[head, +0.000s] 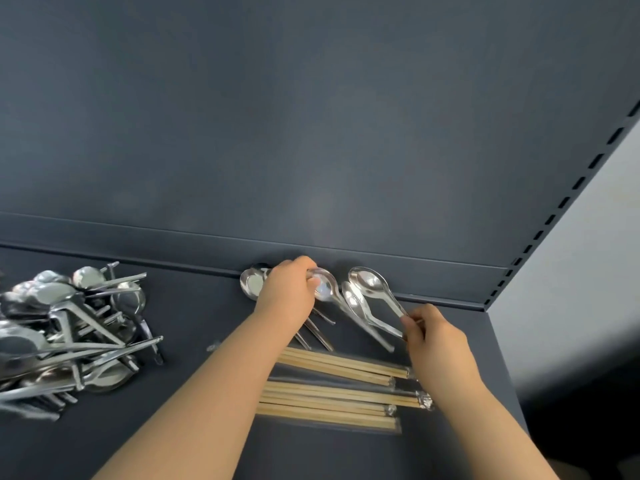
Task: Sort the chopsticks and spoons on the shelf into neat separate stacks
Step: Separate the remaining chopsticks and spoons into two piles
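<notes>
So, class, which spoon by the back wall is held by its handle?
The rightmost spoon: the right hand pinches its handle tip; the left hand holds another spoon's bowl.

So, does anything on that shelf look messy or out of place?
Yes: the spoon pile at the left is a tangled heap, handles pointing every way. The chopsticks lie roughly parallel; the spoons at the back edge are fanned, not stacked.
</notes>
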{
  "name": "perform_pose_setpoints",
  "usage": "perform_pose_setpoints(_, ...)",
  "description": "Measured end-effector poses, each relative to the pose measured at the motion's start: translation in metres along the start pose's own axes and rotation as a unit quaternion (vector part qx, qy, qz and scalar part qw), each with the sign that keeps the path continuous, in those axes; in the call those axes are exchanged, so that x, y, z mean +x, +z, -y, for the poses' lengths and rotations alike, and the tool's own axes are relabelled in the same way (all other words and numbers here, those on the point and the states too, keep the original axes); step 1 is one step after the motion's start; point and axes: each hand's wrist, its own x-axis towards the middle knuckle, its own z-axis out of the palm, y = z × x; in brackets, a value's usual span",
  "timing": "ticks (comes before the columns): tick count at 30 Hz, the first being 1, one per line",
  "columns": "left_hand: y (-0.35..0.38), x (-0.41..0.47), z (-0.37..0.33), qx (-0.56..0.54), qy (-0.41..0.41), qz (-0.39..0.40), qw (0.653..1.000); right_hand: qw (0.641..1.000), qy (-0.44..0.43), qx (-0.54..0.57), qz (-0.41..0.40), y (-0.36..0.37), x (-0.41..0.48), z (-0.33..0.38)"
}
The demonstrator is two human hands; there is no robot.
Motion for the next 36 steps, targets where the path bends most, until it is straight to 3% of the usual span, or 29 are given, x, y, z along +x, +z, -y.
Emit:
perform_pose_setpoints(7,-0.061,-0.052,0.014,-0.070,-0.019,-0.101,0.992,0.999,-0.029,-0.017,-0.020,-0.009,0.000,0.020)
perform_pose_setpoints(13,-0.095,-0.083,0.045,-0.081,-0.052,-0.136,0.986,0.998,-0.059,-0.024,0.000,-0.001,-0.013,0.056)
perform_pose_setpoints(19,-0.122,-0.095,0.080,-0.101,-0.027,-0.157,0.982,0.993,-0.115,-0.008,0.006,0.025,-0.027,0.101)
perform_pose_setpoints(25,-0.183,-0.104,0.158,-0.048,-0.060,-0.171,0.982,0.993,-0.111,0.034,0.029,0.069,-0.045,0.156)
perform_pose_setpoints(31,-0.224,-0.075,0.259,0.005,-0.112,-0.098,0.989,0.994,-0.105,0.034,0.020,0.131,-0.069,0.207)
perform_pose_setpoints(36,-0.218,-0.049,0.301,0.028,-0.078,-0.046,0.996,0.996,-0.081,0.032,0.002,0.173,-0.089,0.232)
